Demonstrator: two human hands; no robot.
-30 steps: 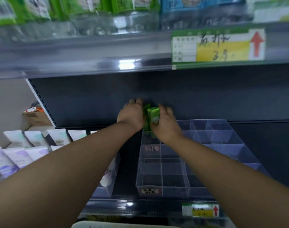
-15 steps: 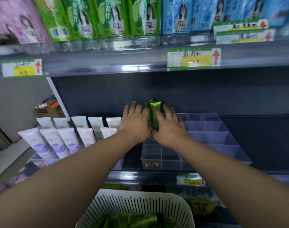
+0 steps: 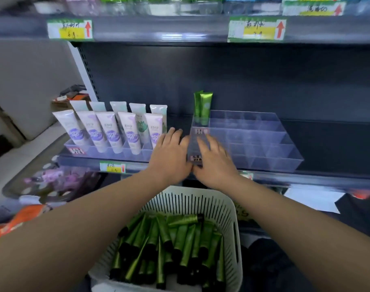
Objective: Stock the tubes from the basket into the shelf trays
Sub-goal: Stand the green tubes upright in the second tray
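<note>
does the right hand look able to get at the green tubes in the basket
Probably yes: the right hand is open and empty, the basket sits open-topped just below it, and the green tubes lie uncovered inside, with nothing in between.

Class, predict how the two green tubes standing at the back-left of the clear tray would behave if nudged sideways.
The green tubes stand tall and narrow, rising well above the walls of the clear tray, so they would probably tip or lean rather than slide. Their glossy skin suggests a slightly slippery grip. They look thin, so likely light.
</note>
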